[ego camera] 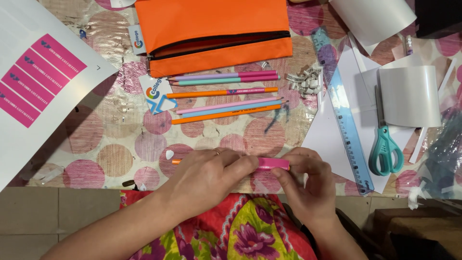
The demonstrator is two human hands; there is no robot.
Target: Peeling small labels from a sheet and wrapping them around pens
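From my seat I see the table (120, 139) under a dotted cloth, with an orange zip pouch (211, 29) open at the top. At the left lies a white sheet of pink labels (41, 77). A blue ruler (344, 110) and teal scissors (385, 144) sit at the right. Six pencils (226, 98) lie below the pouch; at least one already wears a pink label, others look bare. My left hand (207, 175) and right hand (305, 180) are close together, both pinching an orange pencil (176, 161) at the table's near edge, pressing a pink label (273, 164) around it
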